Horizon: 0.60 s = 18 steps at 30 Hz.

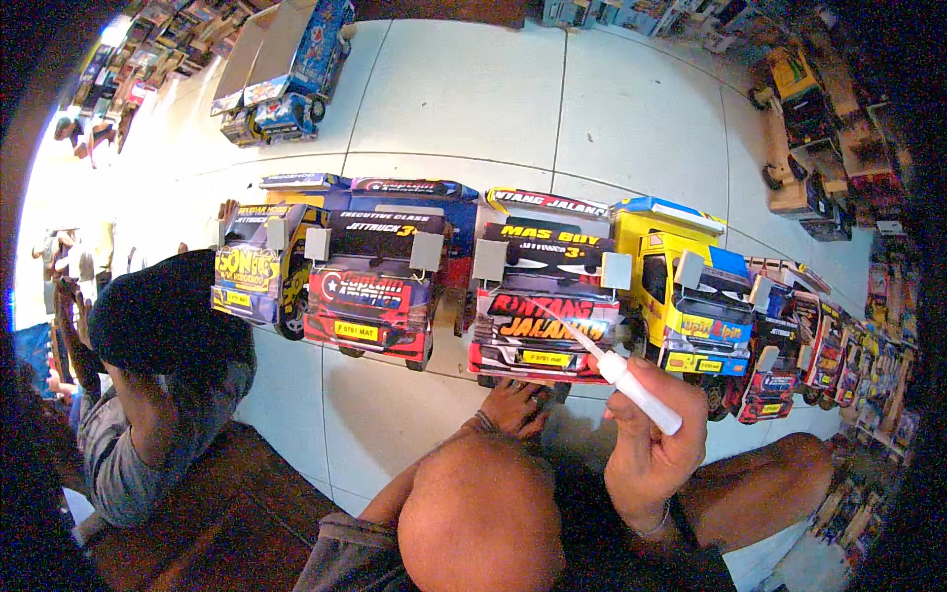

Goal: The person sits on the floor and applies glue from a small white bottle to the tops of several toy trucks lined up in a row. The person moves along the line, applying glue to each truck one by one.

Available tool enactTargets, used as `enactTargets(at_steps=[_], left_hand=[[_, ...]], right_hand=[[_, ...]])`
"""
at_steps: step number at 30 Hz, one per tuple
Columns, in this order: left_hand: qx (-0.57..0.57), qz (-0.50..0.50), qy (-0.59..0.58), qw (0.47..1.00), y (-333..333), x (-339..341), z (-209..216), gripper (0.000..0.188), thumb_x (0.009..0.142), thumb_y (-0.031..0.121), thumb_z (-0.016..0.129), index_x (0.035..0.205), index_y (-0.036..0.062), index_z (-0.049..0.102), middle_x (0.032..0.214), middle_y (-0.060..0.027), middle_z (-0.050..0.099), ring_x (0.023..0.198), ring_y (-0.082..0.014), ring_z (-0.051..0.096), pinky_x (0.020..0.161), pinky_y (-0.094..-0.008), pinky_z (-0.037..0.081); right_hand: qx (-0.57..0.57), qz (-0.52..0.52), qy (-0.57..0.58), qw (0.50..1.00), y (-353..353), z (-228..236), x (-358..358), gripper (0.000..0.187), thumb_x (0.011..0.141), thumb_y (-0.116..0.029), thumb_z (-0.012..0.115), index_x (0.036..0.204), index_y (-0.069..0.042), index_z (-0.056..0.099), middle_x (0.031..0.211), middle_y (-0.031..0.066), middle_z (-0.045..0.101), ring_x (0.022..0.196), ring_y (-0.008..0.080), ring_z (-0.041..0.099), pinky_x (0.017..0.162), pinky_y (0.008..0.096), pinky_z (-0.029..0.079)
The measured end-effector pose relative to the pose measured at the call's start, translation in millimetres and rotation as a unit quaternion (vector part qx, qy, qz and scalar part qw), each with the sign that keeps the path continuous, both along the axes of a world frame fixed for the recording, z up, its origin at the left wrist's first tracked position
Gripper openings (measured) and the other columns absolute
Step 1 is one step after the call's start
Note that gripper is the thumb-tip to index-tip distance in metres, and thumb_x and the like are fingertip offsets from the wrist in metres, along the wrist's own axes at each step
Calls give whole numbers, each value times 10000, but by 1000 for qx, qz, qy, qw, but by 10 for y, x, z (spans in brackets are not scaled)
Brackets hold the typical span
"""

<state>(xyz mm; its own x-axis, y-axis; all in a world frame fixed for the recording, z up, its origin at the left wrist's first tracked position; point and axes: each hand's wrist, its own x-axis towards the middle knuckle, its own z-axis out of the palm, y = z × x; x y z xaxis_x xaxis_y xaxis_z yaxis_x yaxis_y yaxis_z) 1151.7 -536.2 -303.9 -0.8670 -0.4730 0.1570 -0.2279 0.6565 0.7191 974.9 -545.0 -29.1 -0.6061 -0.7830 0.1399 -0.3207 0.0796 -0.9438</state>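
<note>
My right hand (656, 434) is closed around a small white squeeze bottle (639, 393) with a long thin nozzle. Its tip points up and left at the front panel of a red and black toy truck (547, 331). At the lower front edge of that truck is my left hand (513, 407), its fingers stretched toward the bumper; it grips nothing that I can see. Beside this truck on the left stands another red and dark toy truck (370, 296). A yellow and blue toy truck (691, 296) is on its right, close to the bottle.
The trucks form a row on pale floor tiles (454, 89), with a yellow and purple truck (261, 261) at its left end and several more trailing right. A person in a dark cap (158, 306) sits at left. Boxy blue trucks (281, 74) and stacked trucks (819, 138) stand farther off.
</note>
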Motion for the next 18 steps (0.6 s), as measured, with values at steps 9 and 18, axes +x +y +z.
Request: enactTargets(at_steps=[9, 18], left_hand=[[34, -62, -38, 997, -314, -207, 88, 337, 902, 389, 692, 1031, 80, 659, 1040, -163, 630, 922, -357, 603, 812, -514, 449], [49, -191, -38, 980, -425, -961, 348, 303, 887, 360, 709, 996, 86, 637, 989, -144, 622, 872, -340, 603, 770, -490, 453]], right_hand=[[-50, 49, -108, 992, 112, 216, -240, 352, 964, -146, 635, 1283, -3, 595, 1239, 199, 661, 1144, 279, 659, 974, 375, 517], [-47, -19, 14, 999, 640, 956, -551, 324, 931, -225, 717, 1184, -49, 616, 1107, 95, 709, 936, 199, 703, 807, 321, 545]])
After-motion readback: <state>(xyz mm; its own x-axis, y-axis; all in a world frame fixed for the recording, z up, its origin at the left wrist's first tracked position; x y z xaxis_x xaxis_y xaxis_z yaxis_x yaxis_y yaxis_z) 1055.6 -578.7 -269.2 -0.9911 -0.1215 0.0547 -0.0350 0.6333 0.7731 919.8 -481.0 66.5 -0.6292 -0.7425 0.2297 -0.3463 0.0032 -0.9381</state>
